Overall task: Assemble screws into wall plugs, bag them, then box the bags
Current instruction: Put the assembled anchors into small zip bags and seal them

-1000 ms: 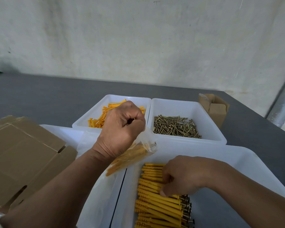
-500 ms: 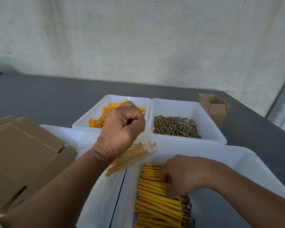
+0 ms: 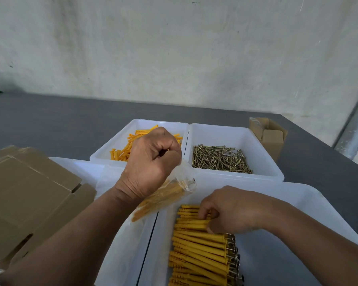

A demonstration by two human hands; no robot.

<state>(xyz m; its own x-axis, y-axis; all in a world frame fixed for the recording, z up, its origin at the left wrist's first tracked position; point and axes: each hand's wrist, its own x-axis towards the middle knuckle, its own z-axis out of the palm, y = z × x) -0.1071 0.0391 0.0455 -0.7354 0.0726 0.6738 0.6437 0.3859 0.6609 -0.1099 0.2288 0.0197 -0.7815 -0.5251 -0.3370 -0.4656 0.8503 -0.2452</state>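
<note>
Plainly the step in hand is bagging. The left hand (image 3: 151, 162) is balled into a fist around the gathered mouth of a clear bag (image 3: 174, 193), which hangs tilted below the wrist with several yellow plugs already inside. The right hand (image 3: 234, 211) lies on the far end of the row of assembled plugs (image 3: 198, 246) in the big tray (image 3: 310, 201). Its fingers are curled over the top few and the thumb is tucked against the near side, so it looks to be pinching a small bunch (how many cannot be told).

Each plug is a light, stiff plastic sleeve with a screw head sticking out at the right end. Being smooth-sided, they would likely roll and slide past one another, so a bunch is best taken across the middle of the sleeves and squeezed evenly, not lifted by the metal heads. The bag is thin, limp and probably slippery, and a screw head could snag it; gripping it by the bunched mouth lets the weight hang low.

Behind stand a tray of loose plugs (image 3: 122, 151) and one of screws (image 3: 219, 159). Flat cartons (image 3: 29, 193) lie at the left, and a small carton (image 3: 271, 139) sits at the far right of the table (image 3: 50, 120)
</note>
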